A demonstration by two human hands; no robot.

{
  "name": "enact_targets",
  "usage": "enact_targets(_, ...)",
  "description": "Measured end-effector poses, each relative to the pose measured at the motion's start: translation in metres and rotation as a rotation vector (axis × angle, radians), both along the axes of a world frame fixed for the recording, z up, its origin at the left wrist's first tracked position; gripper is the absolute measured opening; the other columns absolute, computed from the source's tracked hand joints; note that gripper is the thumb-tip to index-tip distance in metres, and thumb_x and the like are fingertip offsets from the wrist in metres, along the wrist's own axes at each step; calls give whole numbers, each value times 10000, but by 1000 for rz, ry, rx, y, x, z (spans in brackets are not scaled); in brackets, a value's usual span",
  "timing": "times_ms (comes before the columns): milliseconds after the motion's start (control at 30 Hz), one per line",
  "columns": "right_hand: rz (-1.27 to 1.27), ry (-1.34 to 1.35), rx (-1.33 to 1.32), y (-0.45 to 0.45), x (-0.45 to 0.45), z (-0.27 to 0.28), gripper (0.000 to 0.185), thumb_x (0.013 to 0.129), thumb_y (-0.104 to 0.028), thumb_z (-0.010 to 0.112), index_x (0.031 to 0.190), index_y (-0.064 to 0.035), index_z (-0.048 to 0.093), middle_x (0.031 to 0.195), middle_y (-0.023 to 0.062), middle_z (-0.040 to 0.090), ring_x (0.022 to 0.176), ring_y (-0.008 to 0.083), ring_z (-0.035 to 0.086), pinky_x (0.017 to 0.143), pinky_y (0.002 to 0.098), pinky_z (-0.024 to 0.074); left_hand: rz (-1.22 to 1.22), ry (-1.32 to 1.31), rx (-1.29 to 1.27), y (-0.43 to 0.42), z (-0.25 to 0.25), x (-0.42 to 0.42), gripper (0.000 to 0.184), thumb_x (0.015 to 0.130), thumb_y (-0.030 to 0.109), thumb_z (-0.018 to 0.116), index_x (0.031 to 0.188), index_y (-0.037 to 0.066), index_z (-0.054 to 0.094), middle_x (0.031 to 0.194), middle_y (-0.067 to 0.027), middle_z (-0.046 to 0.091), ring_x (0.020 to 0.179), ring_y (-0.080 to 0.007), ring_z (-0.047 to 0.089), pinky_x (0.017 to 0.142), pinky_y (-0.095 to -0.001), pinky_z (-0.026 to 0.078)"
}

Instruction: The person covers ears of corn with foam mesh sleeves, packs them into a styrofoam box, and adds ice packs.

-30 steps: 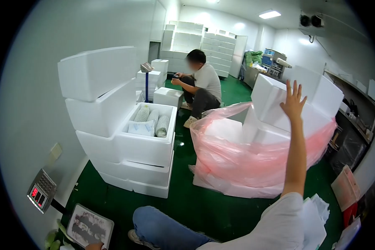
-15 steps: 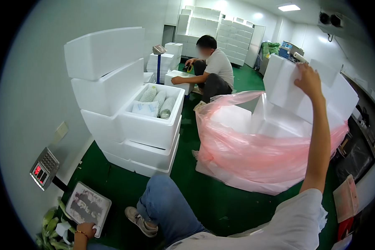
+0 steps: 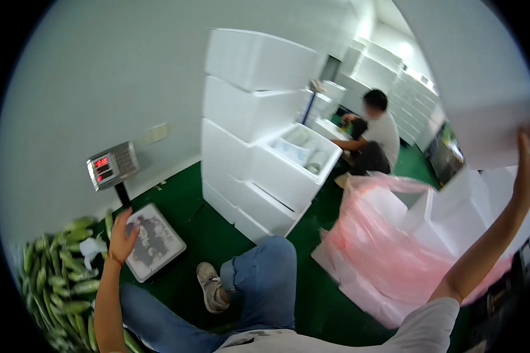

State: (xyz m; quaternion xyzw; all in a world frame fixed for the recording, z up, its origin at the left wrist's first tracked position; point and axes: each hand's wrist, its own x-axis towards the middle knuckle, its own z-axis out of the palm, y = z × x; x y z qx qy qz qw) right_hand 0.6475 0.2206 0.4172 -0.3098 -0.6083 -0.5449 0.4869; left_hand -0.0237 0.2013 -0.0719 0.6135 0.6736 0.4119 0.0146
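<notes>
My right hand (image 3: 527, 141) is raised at the far right, gripping the edge of a white foam box (image 3: 482, 76) that hangs tilted above other foam boxes. Part of this box runs out of view and some of my fingers are hidden. My left hand (image 3: 122, 238), thumb apart from the fingers and holding nothing, is over the left edge of a scale platform (image 3: 172, 235). The scale's display (image 3: 112, 165) stands behind it with lit red digits. Left of that hand lies a heap of long green vegetables (image 3: 59, 276), with a crumpled white piece (image 3: 92, 250) on top.
Stacked white foam boxes (image 3: 259, 112) stand ahead; an open one (image 3: 288, 185) holds net-wrapped items and a white pack. A large pink plastic bag (image 3: 388, 235) with foam boxes (image 3: 465, 203) is at right. Beyond, a person (image 3: 382, 132) squats by a box.
My view has turned left and down. The foam box in my right hand has risen out of the pink bag's group. My left hand has shifted to the platform's far-left side, its fingers now extended.
</notes>
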Motion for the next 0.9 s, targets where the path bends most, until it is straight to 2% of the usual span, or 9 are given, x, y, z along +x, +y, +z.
enact_targets(67, 426, 140, -99, -2, -34, 2, 540, 804, -350, 715, 1182, -1, 551, 1209, 222, 558, 1052, 384, 567, 890, 484, 481, 36, -133, 174, -2, 24, -6, 600, 844, 140, 614, 1393, 58, 386, 1366, -176, 421, 1270, -314, 404, 1040, -360, 331)
enact_targets(167, 843, 277, -273, 35, -101, -24, 524, 819, -348, 690, 1190, -8, 545, 1205, 213, 560, 1050, 371, 569, 890, 473, 483, 38, -666, 263, -29, 99, 5, 603, 931, 295, 555, 1459, 165, 294, 1506, -64, 262, 1378, -267, 242, 1096, -410, 254)
enact_targets(267, 1127, 349, -594, 88, -182, -69, 508, 835, -347, 664, 1197, -14, 539, 1200, 204, 561, 1048, 357, 571, 889, 463, 484, 4, -802, 418, -54, 121, -30, 663, 960, 508, 394, 1495, 200, 152, 1550, -82, 116, 1420, -295, 125, 1116, -486, 189)
enact_targets(433, 1405, 456, -1253, 162, -337, -202, 483, 860, -345, 622, 1209, -25, 529, 1193, 189, 563, 1045, 335, 575, 889, 445, 486, 12, -982, 451, -109, 96, -77, 748, 921, 645, 304, 1499, 214, 106, 1560, -77, 55, 1427, -297, 68, 1113, -504, 200)
enact_targets(533, 1456, 557, -1656, 197, -418, -315, 468, 875, -343, 597, 1217, -32, 524, 1189, 180, 564, 1043, 321, 578, 889, 434, 488, -131, -1269, 281, -128, 46, -76, 726, 928, 638, 282, 1491, 195, 167, 1515, -79, 250, 1386, -245, 254, 1096, -416, 288)
enact_targets(600, 1412, 629, -1886, 204, -464, -398, 459, 886, -342, 580, 1222, -36, 520, 1186, 174, 565, 1042, 312, 579, 889, 427, 489, 70, -1349, 161, -132, -14, -76, 677, 950, 604, 240, 1475, 176, 237, 1441, -69, 391, 1305, -208, 401, 1044, -364, 376)
enact_targets(667, 1343, 712, -2057, 213, -492, -469, 450, 896, -342, 563, 1227, -40, 516, 1183, 168, 565, 1041, 303, 581, 889, 420, 489, 133, -1683, 127, -130, -59, -75, 666, 956, 592, 230, 1452, 153, 297, 1407, -63, 434, 1254, -199, 462, 1006, -361, 419)
enact_targets(767, 1226, 841, -2223, 218, -524, -567, 437, 911, -340, 537, 1234, -47, 510, 1179, 159, 566, 1039, 290, 583, 888, 409, 491, 177, -1654, 90, -116, -69, -90, 647, 958, 585, 277, 1420, 138, 352, 1365, -47, 468, 1216, -174, 483, 1027, -339, 391)
enact_targets(900, 1037, 953, -2303, 213, -526, -656, 422, 931, -339, 504, 1244, -55, 502, 1173, 148, 568, 1036, 272, 586, 888, 395, 493, 168, -1470, -95, -58, -101, -138, 469, 974, 396, 456, 1326, 86, 456, 1221, -27, 538, 1123, -119, 497, 966, -283, 400)
